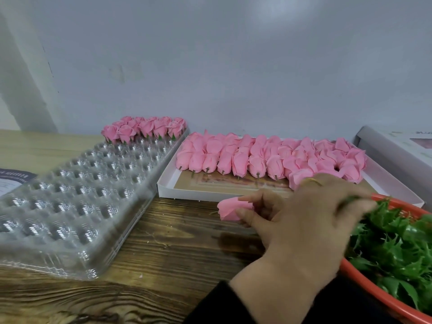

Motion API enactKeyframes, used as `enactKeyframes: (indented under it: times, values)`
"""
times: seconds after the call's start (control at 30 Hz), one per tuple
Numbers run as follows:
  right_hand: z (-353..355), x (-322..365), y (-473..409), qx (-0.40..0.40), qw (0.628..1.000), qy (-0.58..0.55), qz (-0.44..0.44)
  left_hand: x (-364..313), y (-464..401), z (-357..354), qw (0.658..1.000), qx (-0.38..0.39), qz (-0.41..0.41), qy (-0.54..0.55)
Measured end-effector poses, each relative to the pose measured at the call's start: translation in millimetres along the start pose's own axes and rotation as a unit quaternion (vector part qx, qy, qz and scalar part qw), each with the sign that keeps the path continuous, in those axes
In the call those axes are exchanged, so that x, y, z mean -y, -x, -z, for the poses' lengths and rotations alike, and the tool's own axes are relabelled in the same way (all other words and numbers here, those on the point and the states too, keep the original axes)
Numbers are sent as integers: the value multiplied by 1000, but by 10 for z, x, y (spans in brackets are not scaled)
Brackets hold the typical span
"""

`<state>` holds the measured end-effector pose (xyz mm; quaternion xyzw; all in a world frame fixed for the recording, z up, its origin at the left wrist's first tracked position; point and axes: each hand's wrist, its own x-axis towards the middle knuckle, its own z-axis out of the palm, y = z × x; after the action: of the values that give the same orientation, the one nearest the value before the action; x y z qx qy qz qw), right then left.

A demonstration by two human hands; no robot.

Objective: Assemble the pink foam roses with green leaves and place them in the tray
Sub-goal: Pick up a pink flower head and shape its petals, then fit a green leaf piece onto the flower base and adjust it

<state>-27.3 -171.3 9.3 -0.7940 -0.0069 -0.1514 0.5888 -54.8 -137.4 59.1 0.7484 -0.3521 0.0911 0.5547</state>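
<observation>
Behind, wooden table [163,232] meets grey wall [233,66].

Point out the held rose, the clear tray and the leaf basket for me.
Held rose [230,208], head view, on its pink petals.
Clear tray [77,197], head view, on an unfilled cup.
Leaf basket [364,285], head view, on its red rim.

Single head-worn wide-angle view, looking forward and down across the wooden counter [163,232] toward a pale wall [233,66]. Close range: a hand [304,230] fills the lower right. Edges bow from lens distortion. No second view, so no shared region to log.
</observation>
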Motion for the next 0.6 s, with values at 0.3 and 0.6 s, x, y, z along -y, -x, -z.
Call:
enactKeyframes:
  times: [0.3, 0.6]
  values:
    - [8, -16, 15, -21, 996, -88, 16, 564, 254, 1025, 824, -351, 278, 348]
    - [16, 40, 85, -92, 992, -63, 53, 864, 154, 943, 746, -311, 340, 480]
